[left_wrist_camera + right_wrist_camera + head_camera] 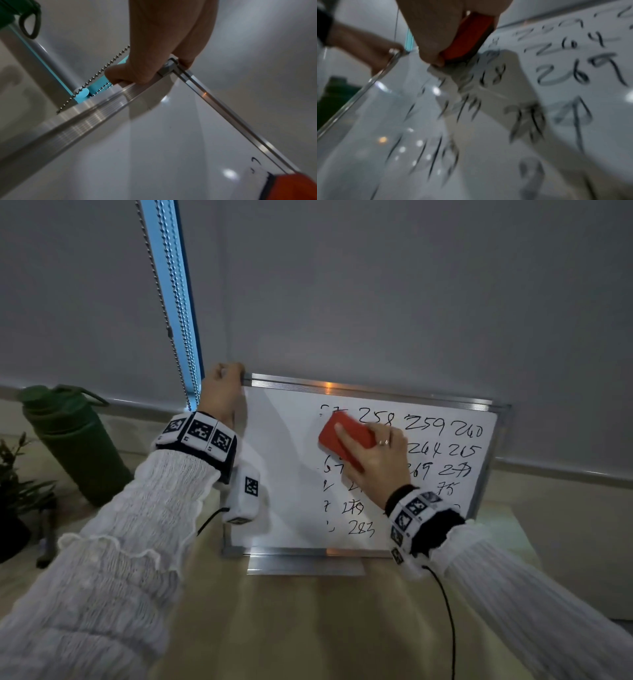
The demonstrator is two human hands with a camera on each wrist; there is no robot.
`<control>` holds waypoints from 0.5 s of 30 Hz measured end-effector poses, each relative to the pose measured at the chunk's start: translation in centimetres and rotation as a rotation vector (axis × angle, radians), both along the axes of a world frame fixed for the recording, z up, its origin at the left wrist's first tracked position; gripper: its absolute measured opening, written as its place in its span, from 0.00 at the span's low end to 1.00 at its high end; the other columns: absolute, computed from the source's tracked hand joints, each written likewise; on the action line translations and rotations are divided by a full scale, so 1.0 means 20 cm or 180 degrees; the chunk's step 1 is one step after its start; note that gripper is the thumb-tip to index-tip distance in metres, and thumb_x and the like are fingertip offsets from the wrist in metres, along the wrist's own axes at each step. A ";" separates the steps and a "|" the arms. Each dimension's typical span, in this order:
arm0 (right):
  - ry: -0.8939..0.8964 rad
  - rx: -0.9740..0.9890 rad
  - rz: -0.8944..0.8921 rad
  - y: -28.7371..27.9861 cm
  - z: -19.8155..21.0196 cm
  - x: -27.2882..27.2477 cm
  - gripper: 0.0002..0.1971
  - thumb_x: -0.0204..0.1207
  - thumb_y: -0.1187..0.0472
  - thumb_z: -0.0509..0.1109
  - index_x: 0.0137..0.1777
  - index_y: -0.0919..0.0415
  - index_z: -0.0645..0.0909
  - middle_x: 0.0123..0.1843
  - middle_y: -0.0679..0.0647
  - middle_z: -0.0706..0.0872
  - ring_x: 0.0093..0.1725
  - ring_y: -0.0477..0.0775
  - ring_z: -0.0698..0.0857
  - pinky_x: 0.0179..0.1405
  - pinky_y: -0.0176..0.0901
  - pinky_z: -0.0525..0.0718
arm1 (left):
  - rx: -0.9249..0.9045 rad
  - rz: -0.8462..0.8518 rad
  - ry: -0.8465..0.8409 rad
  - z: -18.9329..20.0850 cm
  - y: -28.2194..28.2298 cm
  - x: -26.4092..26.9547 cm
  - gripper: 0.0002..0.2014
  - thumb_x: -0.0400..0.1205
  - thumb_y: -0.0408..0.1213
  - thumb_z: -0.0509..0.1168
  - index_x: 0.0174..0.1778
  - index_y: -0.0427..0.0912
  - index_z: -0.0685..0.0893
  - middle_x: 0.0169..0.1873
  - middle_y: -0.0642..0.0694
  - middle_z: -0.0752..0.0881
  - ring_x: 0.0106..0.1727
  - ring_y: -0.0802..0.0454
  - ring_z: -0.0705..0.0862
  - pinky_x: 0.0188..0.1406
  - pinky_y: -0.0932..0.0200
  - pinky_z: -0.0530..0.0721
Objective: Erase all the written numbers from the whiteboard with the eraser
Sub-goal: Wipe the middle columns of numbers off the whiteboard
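At the far left of the head view a green water bottle (73,440) stands on the worktop (308,621), with a potted plant (17,491) at the frame edge, both well apart from the work. Next comes a bead chain (173,313) hanging beside the blind. The left hand (222,392) grips the upper left corner of the whiteboard (284,467), its fingers (184,59) curled over the aluminium frame and the thumb pressed along the side rail, steadying the board, which leans back against the blind. The left part of the board's face is already wiped bare.

Right of that, the right hand (371,455) holds the red eraser (344,436) flat against the board, thumb on one long side and the other fingers curled over the far side, a ring showing on one. The eraser's long axis runs slantwise, from upper left down to lower right, and it sits at the left margin of the remaining numbers (442,440), over the top rows. Fragments of digits lie just left of and below it; whole numbers such as 258, 259 and 260 lie to its right, with 283 lower down. So the unwiped writing lies mostly rightward and downward from the fingers, and the right hand is plainly the nearer one. Judging by this, roughly half the board remains to clear.
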State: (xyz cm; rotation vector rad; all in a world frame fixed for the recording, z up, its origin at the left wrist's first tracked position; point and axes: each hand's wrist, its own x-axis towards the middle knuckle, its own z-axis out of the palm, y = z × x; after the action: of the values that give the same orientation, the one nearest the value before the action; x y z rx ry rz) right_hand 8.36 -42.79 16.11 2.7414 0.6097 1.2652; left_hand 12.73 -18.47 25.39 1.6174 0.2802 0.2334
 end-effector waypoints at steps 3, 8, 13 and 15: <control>0.0304 -0.0747 0.0532 -0.03 -0.25 -0.12 0.41 0.51 0.54 0.82 0.66 0.43 0.70 0.54 0.57 0.70 0.47 0.57 0.70 0.45 0.52 0.77 | -0.0169 0.0036 0.0007 0.00 0.00 0.01 0.10 0.78 0.40 0.57 0.31 0.49 0.75 0.32 0.51 0.76 0.39 0.51 0.75 0.40 0.58 0.73; 0.0464 -0.1592 0.1093 -0.08 -0.29 -0.17 0.34 0.48 0.52 0.81 0.60 0.37 0.81 0.52 0.54 0.72 0.46 0.56 0.71 0.42 0.47 0.77 | -0.0237 0.0011 -0.0002 0.01 0.00 0.00 0.10 0.80 0.38 0.57 0.31 0.49 0.74 0.32 0.51 0.75 0.35 0.55 0.72 0.35 0.60 0.70; -0.0160 -0.0507 0.0496 -0.02 0.08 0.06 0.43 0.50 0.50 0.82 0.67 0.43 0.68 0.55 0.57 0.71 0.47 0.57 0.68 0.44 0.52 0.82 | -0.0179 0.0014 0.0057 0.02 0.00 -0.01 0.10 0.79 0.39 0.57 0.32 0.48 0.73 0.32 0.50 0.74 0.34 0.56 0.71 0.36 0.59 0.69; -0.0152 -0.0130 0.0182 0.01 0.15 0.09 0.37 0.59 0.49 0.78 0.68 0.44 0.67 0.56 0.59 0.72 0.48 0.57 0.67 0.46 0.55 0.82 | -0.0198 0.0026 0.0024 0.02 -0.01 -0.01 0.10 0.80 0.39 0.56 0.32 0.48 0.73 0.32 0.51 0.73 0.33 0.58 0.71 0.33 0.63 0.69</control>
State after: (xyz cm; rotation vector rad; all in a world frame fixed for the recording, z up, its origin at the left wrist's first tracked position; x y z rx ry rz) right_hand 10.16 -42.64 19.02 2.6710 0.7062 1.3107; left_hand 12.61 -18.62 25.72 1.5561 0.2972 0.2229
